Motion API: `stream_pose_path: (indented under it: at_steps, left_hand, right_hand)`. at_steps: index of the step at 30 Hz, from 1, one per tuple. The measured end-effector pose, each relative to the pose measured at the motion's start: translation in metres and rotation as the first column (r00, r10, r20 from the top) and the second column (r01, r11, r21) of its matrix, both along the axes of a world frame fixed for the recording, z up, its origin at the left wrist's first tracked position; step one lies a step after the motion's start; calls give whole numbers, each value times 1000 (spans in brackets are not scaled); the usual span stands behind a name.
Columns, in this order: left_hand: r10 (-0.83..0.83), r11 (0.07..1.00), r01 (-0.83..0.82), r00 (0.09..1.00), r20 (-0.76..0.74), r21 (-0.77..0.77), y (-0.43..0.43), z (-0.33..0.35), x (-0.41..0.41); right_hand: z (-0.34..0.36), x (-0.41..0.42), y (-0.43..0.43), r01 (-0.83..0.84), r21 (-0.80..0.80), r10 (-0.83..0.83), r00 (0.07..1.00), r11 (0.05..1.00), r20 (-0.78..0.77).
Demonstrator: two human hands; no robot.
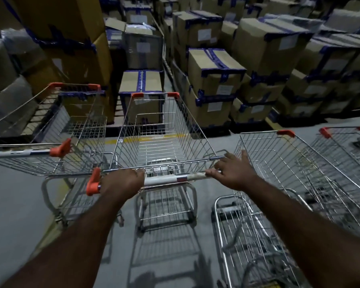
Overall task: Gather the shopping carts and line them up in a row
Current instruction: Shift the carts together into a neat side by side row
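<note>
Cart [164,142] in the middle has the left hand [121,183] curled tight round its handle [164,180] and the right hand [235,173] lying spread out on it.

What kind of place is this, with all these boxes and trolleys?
Most likely a warehouse or a shop's stockroom. It holds deep rows of stacked brown cardboard boxes sealed with blue tape. The bare grey floor carries a yellow painted line, and silver wire shopping carts with orange corners stand on it.
</note>
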State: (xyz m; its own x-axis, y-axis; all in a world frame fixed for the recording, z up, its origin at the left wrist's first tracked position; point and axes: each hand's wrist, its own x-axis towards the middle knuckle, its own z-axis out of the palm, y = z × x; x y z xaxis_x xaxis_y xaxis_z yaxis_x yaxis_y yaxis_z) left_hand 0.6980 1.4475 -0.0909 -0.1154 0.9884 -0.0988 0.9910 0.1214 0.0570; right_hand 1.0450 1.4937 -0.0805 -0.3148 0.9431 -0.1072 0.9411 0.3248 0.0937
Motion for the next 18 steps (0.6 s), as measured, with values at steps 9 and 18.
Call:
stream_pose_path:
  at_steps: [9,18]
  left_hand:
    - [119,989,-124,991,60,78,-68,-7,14]
    - [117,990,-112,992,56,-87,-157,4,45]
  right_hand:
    - [1,23,-70,-6,-23,3,992,1000,-124]
    - [1,51,-150,-15,-35,9,989,999,-148]
